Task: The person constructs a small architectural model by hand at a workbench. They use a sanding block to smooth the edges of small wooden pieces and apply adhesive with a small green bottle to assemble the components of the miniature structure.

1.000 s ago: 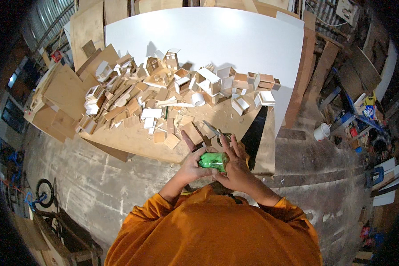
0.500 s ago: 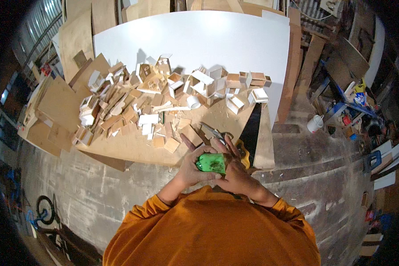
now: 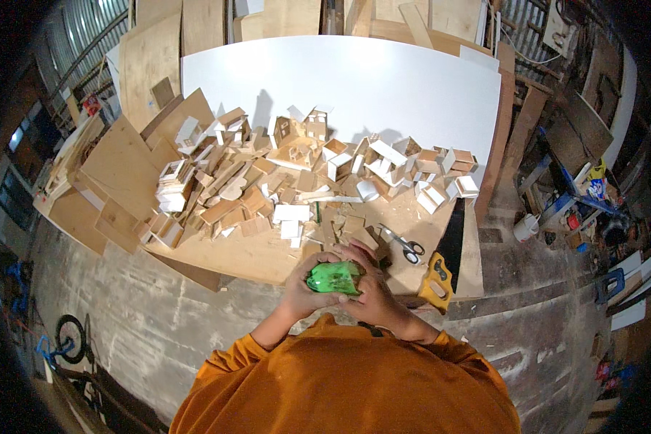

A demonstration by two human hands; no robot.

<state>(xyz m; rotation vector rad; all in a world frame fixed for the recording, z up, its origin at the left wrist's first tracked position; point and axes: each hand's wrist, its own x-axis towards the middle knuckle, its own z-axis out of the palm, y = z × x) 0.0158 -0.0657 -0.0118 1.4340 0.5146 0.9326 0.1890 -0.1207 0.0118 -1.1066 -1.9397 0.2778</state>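
Close in front of my chest, both hands hold a cut green plastic bottle piece, shiny and see-through, with dark patches. My left hand is wrapped round its left end. From the right, my right hand grips the other end, its fingers partly hiding the rim. Just beyond the hands, small wooden offcuts lie on the worktable. Scissors with dark handles rest to the right of them. Nearer the table's right edge is a handsaw with a yellow handle.
Scrap wood pieces and small box-like wooden models crowd the table. A white board stands behind them. Plywood sheets lean at the left. On the floor to the right stands a white bucket.
The view has shifted, so the table sits further right and lower. My hands have drawn slightly left with the green bottle piece, uncovering the scissors and the saw handle.
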